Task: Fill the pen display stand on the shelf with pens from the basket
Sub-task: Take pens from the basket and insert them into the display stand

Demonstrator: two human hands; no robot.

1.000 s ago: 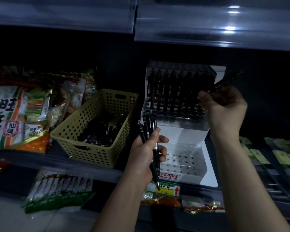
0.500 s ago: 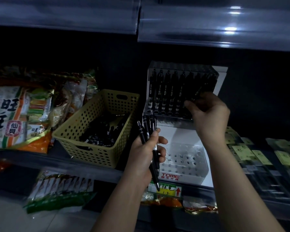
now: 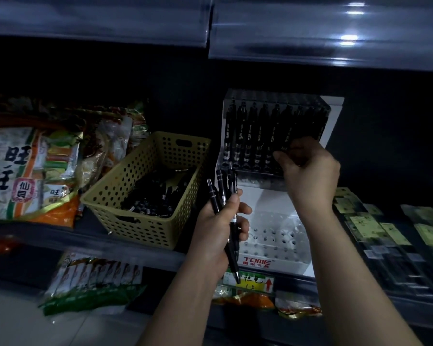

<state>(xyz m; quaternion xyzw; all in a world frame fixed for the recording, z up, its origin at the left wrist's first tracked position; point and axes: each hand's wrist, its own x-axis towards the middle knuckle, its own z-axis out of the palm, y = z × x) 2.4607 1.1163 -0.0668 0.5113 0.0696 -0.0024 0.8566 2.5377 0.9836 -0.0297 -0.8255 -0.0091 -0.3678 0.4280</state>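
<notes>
Roughly 4 pens (image 3: 222,189) in L hand (image 3: 219,229); 1 basket (image 3: 145,229).

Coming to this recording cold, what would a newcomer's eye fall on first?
The white pen display stand glows at centre right of the dark scene, its upper row packed with black pens where the right hand reaches. In front, the left hand grips a bundle of pens, and a yellow basket holding more sits just left of the stand.

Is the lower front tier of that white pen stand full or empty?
Empty where visible: the lower tier shows only bare holes, while the upper tier holds a row of black pens.
</notes>
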